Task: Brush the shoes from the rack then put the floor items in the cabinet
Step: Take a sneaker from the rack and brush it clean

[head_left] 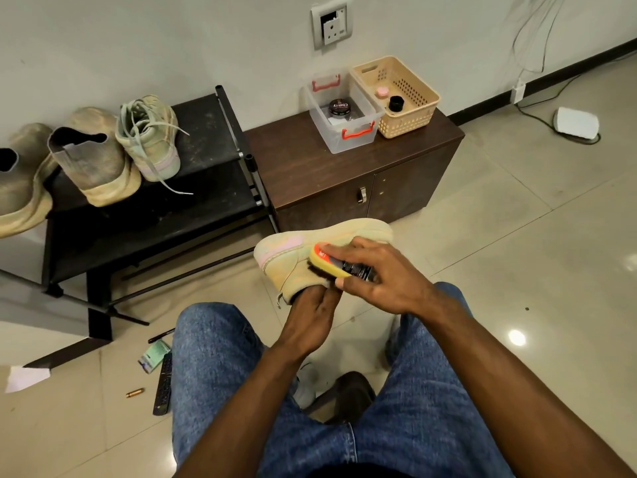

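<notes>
Right hand [375, 274] fingers clamped on shoe brush [339, 265], bristles against tan sneaker [310, 250], left hand [310, 319] tucked inside it, fingers hidden

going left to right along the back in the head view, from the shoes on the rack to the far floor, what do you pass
slip-on shoes → laced sneaker → bare part of the rack shelf → clear plastic box on the cabinet → beige basket → white object on the floor

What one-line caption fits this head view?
Right hand brushes a tan sneaker held on the left hand, beside a shoe rack and cabinet.
</notes>
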